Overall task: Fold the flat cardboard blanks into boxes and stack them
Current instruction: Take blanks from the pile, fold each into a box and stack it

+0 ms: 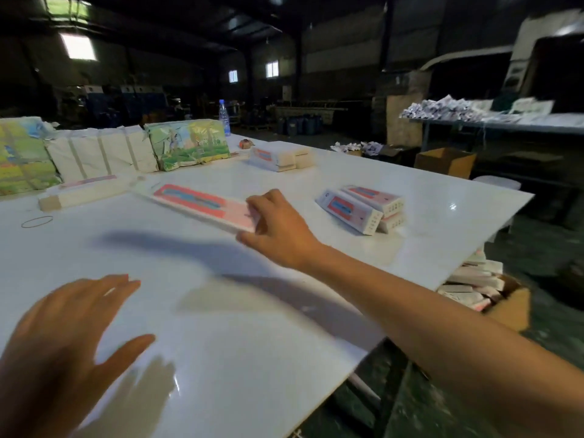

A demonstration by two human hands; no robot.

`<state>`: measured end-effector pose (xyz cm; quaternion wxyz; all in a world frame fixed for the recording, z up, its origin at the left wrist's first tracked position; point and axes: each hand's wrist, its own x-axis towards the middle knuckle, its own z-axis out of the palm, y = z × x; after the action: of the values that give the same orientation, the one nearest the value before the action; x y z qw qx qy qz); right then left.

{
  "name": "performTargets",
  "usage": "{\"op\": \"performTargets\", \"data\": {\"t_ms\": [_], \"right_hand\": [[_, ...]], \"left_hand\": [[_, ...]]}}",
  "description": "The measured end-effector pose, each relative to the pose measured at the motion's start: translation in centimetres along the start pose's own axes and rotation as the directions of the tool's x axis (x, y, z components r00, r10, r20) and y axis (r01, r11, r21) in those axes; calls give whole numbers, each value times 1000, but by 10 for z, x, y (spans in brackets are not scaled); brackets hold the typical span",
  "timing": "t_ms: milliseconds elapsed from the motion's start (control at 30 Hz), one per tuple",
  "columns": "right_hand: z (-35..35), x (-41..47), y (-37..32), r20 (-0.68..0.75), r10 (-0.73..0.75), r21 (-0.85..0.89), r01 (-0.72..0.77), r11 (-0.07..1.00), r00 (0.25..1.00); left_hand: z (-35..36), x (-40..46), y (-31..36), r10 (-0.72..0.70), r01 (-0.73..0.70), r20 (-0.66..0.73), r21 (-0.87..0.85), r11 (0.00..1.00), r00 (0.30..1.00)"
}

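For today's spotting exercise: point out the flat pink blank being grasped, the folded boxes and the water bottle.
flat pink blank (192,202), head view, middle of its printed face.
folded boxes (347,211), head view, top face of the nearest box.
water bottle (224,116), head view, middle of its body.

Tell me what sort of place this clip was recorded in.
Most likely a warehouse or packaging workshop. A big white worktable holds a stack of flat pink-and-white cardboard blanks and a few folded pink-and-white boxes. A brown cardboard carton of finished boxes sits beside it, under a dark, high industrial roof.
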<state>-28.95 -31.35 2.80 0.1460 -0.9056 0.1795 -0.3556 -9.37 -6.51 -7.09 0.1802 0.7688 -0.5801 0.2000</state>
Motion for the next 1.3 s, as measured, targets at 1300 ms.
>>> {"op": "performTargets", "data": {"t_ms": [1300], "right_hand": [[21,3,-28,42,-130,-187,135,973,991]], "left_hand": [[-36,20,88,-23,46,248,-88,995,968]]}}
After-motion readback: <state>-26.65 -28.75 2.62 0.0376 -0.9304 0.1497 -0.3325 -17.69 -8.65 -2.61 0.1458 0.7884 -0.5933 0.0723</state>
